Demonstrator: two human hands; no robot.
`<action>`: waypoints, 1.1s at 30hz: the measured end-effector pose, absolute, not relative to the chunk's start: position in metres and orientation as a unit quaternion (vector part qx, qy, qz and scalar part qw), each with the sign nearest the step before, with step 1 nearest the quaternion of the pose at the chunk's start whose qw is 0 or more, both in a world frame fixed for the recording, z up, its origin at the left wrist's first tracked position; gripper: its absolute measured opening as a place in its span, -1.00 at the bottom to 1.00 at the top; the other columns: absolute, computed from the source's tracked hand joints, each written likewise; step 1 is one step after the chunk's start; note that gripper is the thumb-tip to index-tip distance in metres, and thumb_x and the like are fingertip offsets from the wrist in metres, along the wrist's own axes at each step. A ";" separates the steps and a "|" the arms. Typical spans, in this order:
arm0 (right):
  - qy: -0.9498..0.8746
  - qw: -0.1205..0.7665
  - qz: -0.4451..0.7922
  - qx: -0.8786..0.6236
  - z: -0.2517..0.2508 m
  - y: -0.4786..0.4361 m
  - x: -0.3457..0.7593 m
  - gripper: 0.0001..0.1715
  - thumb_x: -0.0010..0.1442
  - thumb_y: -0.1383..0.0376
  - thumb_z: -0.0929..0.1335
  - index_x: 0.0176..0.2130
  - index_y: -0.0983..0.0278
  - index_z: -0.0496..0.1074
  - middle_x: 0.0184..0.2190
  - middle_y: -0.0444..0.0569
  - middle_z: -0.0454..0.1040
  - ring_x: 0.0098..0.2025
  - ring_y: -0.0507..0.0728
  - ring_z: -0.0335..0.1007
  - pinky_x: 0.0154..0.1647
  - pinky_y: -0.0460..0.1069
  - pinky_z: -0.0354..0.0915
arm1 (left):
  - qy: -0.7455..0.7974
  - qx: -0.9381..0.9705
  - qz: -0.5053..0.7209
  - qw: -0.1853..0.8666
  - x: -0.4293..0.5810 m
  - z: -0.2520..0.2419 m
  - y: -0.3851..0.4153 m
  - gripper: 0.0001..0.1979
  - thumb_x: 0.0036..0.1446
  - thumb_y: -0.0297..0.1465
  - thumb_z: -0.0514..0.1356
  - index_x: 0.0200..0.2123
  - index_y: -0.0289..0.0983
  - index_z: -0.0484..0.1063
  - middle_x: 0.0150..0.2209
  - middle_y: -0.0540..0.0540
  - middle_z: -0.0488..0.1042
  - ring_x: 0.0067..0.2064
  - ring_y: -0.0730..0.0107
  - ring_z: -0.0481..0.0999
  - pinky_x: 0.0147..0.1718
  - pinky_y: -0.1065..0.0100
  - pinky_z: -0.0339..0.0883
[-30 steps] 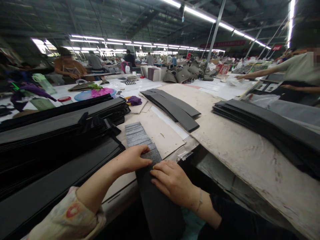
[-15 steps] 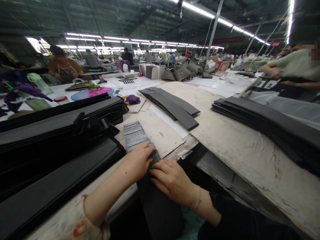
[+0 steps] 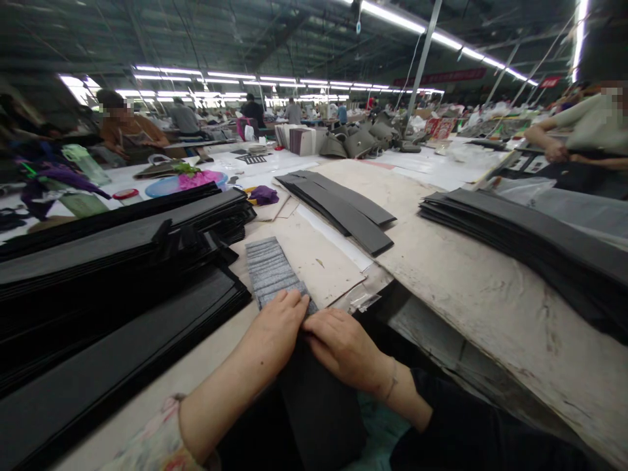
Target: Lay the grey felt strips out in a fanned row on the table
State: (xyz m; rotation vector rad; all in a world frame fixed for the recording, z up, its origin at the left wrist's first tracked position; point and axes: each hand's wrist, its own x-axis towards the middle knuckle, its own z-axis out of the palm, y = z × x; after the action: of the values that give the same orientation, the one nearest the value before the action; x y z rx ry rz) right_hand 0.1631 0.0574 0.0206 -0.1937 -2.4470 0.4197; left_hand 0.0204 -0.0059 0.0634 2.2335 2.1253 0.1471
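A long black strip (image 3: 321, 412) hangs from under my hands over the table edge toward my lap. Its far end meets a grey, wrinkled, layered piece (image 3: 271, 265) lying on the table. My left hand (image 3: 280, 324) presses on the join of the two, fingers bent and held together. Against it, on the right edge of the strip, my right hand (image 3: 343, 347) has its fingers curled and pinched on the strip. The fingertips of both hands nearly meet, and what lies right beneath them is hidden.
Stacks of black strips (image 3: 122, 353) fill the left side. Dark grey strips (image 3: 338, 209) lie ahead, and another pile (image 3: 520, 235) sits to the right. A gap (image 3: 417, 327) opens beside the right tabletop. A person (image 3: 583, 137) works at far right, another (image 3: 127, 124) at far left.
My left hand's fingers have closed up, and its tips sit nearer to my right hand's. My right fingers are more curled. The strip stays in nearly the same place.
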 end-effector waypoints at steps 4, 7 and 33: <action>-0.897 0.376 0.188 -0.134 0.027 0.068 0.159 -0.56 0.13 0.31 0.27 0.02 0.31 0.16 -0.09 0.09 0.33 -0.01 0.16 0.20 0.04 0.14 0.19 | 0.700 0.708 0.074 0.048 0.016 0.064 -0.008 -0.62 0.07 -0.56 -0.08 -0.07 -0.28 0.34 -0.19 -0.16 0.37 -0.14 0.24 0.31 -0.10 0.22 0.22; -0.902 0.347 0.225 -0.127 0.028 0.077 0.151 -0.30 0.10 0.32 0.30 0.17 0.32 -0.03 0.00 0.13 0.27 0.05 0.18 0.16 0.09 0.18 0.16 | 0.711 0.695 0.090 0.047 0.013 0.064 -0.008 -0.66 0.10 -0.51 -0.07 -0.09 -0.27 0.35 -0.21 -0.14 0.37 -0.14 0.26 0.32 -0.11 0.23 0.23; -0.978 0.138 0.146 -0.058 0.058 0.074 0.126 -0.66 0.04 0.44 0.24 -0.13 0.33 0.35 -0.23 0.01 0.35 -0.12 0.11 0.20 -0.06 0.02 0.16 | 0.738 0.651 0.158 0.085 -0.017 0.065 -0.042 -0.80 0.12 -0.37 0.06 -0.20 -0.23 0.39 -0.22 -0.08 0.38 -0.14 0.28 0.32 -0.14 0.23 0.22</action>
State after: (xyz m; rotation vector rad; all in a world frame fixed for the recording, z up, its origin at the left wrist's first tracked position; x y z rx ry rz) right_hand 0.1257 0.0742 0.0578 -0.1665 -2.8292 0.4216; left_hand -0.0166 -0.0424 0.0650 1.9405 2.2011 0.4711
